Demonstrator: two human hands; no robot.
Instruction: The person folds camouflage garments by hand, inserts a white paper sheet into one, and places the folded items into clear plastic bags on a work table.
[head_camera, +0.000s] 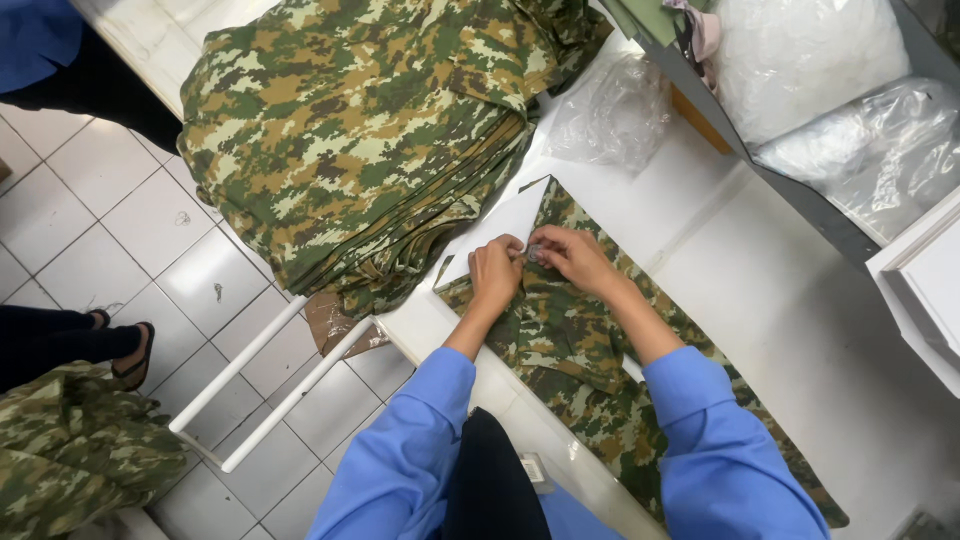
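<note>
A camouflage garment (580, 350) lies flat on the white table (780, 300) in front of me. Both hands meet near its top end. My left hand (497, 272) presses on the cloth beside a white card or paper insert (500, 225) tucked under the collar area. My right hand (572, 255) pinches a small clear or silvery piece (537, 254) between its fingertips, right against the left hand's fingers. Blue sleeves cover both forearms.
A tall stack of folded camouflage cloth (370, 130) fills the table's far left. Crumpled clear plastic (610, 110) lies behind the garment. Plastic bags (860, 130) sit in a grey shelf at right. Another person's foot in a sandal (135, 355) stands on the tiled floor at left.
</note>
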